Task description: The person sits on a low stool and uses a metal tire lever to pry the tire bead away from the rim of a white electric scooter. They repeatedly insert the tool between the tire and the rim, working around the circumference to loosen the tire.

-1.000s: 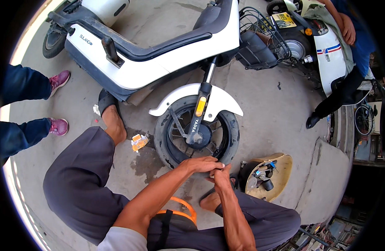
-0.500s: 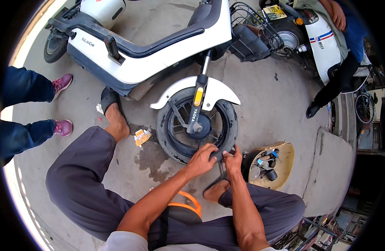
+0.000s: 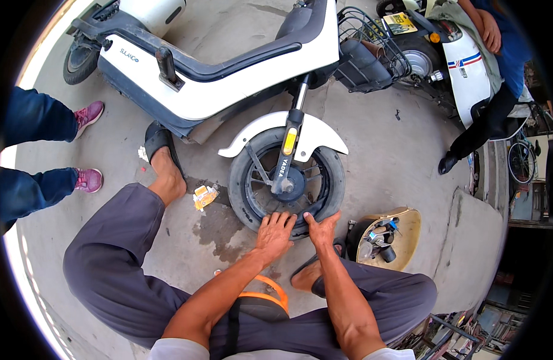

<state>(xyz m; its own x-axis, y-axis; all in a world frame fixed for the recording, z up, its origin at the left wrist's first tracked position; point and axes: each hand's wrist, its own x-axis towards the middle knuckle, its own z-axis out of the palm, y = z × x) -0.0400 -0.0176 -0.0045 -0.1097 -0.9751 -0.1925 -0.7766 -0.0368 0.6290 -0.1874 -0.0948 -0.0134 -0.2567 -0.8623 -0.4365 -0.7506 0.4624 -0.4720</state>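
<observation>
A white scooter [image 3: 216, 84] stands with its front wheel towards me. Its black tyre [image 3: 238, 191] surrounds a dark spoked rim [image 3: 288, 185] under a white mudguard [image 3: 252, 133]. My left hand [image 3: 274, 234] is closed over the lower edge of the tyre, its fingertips reaching the inner side near the rim. Just to its right, my right hand [image 3: 322, 230] grips the tyre, thumb on the inner side and fingers round the outside. The fingers' undersides are hidden.
A cut-open yellowish container [image 3: 413, 243] of several tools stands right of the wheel. Orange-and-white packaging [image 3: 204, 197] lies at left. An orange-and-black seat [image 3: 279, 294] is beneath me. One person's pink shoes [image 3: 88, 180] are at left; another person stands beside a second scooter [image 3: 468, 72].
My left hand has shifted left and turned its fingers upward over the tyre. My right hand has moved slightly left and lower, with its thumb now on the tyre's inner side.
</observation>
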